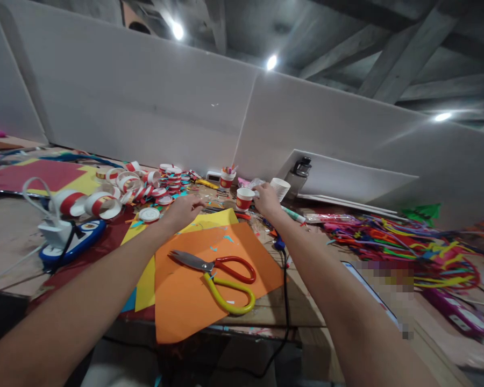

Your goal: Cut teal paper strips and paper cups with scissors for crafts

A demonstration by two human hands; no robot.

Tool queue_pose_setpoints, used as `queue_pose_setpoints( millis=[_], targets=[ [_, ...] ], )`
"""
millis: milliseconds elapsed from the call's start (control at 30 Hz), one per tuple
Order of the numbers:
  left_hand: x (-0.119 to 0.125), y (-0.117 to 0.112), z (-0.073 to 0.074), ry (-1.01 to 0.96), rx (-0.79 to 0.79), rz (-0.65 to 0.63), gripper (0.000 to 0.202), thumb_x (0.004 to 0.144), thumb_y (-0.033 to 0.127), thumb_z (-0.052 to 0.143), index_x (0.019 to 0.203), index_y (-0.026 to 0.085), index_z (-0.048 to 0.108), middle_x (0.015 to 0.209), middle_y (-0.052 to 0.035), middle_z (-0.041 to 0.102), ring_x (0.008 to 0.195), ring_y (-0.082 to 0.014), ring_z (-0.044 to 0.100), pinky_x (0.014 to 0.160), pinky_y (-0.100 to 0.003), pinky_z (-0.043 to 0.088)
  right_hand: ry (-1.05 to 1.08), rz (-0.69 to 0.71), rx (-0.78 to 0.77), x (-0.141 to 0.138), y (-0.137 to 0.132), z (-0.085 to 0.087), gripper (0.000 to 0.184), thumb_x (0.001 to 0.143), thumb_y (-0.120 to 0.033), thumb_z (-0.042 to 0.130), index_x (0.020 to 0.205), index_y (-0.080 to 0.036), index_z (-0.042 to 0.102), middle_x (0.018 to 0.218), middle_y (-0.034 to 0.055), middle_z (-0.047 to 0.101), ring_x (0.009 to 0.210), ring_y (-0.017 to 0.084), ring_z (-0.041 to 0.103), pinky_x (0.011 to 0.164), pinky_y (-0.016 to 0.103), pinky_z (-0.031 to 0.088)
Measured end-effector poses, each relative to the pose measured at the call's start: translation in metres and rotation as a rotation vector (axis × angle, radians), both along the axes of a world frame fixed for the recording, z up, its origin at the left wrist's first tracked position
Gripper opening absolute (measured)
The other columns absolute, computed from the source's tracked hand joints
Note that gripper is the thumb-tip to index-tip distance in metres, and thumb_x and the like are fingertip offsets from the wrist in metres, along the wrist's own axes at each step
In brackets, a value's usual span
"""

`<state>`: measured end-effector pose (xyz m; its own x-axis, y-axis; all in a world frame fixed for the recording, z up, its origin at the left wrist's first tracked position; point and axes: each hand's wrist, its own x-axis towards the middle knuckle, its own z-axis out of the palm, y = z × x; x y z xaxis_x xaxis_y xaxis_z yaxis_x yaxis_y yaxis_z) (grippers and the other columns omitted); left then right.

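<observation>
Both arms reach far across a cluttered craft table. My right hand [267,200] has its fingers closed round the rim of a red-and-white paper cup [244,199], next to a stack of white paper cups [280,188]. My left hand [184,208] rests knuckles up at the far edge of a yellow sheet [210,220]; its fingers are curled and what they hold, if anything, is hidden. Between my forearms, scissors [221,274] with one red and one yellow handle lie on an orange sheet [193,290].
Several red-and-white paper rings [125,185] are heaped at the left, beside a white charger on a blue power strip [70,239]. A black cable [285,301] runs off the table's front edge. Coloured strips [407,242] pile at the right. White panels [145,102] wall the back.
</observation>
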<state>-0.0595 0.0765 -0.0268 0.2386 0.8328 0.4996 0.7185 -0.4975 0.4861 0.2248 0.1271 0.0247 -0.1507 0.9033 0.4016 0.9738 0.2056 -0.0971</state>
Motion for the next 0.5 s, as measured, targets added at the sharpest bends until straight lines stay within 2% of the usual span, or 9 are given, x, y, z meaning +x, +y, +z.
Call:
queue_pose_setpoints(
  millis=[100,167,333,500],
  targets=[
    [-0.001,0.001,-0.002,-0.012,-0.002,-0.011,0.025,0.084,0.022,0.053,0.094,0.021,0.076,0.096,-0.0055,0.076,0.083,-0.0187,0.067,0.077,-0.029,0.049,0.0,-0.007,-0.032,-0.008,0.002,-0.011,0.038,0.088,-0.015,0.053,0.124,-0.016,0.066,0.122,0.0165,0.055,0.106,0.025,0.054,0.092,0.032,0.042],
    [-0.002,0.002,-0.002,-0.008,0.005,-0.016,0.026,0.084,0.022,0.053,0.095,0.021,0.076,0.094,-0.0055,0.076,0.082,-0.0187,0.067,0.076,-0.03,0.049,0.001,-0.017,-0.046,-0.01,0.004,-0.016,0.036,0.088,-0.014,0.051,0.121,-0.016,0.068,0.121,0.0173,0.055,0.105,0.026,0.054,0.09,0.034,0.043],
    [-0.002,0.002,-0.002,0.006,0.007,-0.03,0.027,0.084,0.02,0.052,0.095,0.02,0.076,0.094,-0.0053,0.076,0.085,-0.0191,0.067,0.08,-0.03,0.05,0.012,-0.009,-0.063,-0.014,0.009,-0.021,0.029,0.091,-0.015,0.048,0.105,-0.013,0.073,0.114,0.0158,0.057,0.1,0.024,0.056,0.086,0.031,0.044],
    [-0.001,0.001,-0.002,-0.006,-0.001,-0.035,0.026,0.084,0.019,0.053,0.095,0.02,0.076,0.094,-0.0054,0.076,0.086,-0.0192,0.067,0.081,-0.031,0.05,0.052,0.016,-0.038,-0.012,0.012,-0.023,0.028,0.087,-0.013,0.053,0.109,-0.014,0.071,0.111,0.014,0.06,0.096,0.022,0.059,0.086,0.03,0.045]
  ],
)
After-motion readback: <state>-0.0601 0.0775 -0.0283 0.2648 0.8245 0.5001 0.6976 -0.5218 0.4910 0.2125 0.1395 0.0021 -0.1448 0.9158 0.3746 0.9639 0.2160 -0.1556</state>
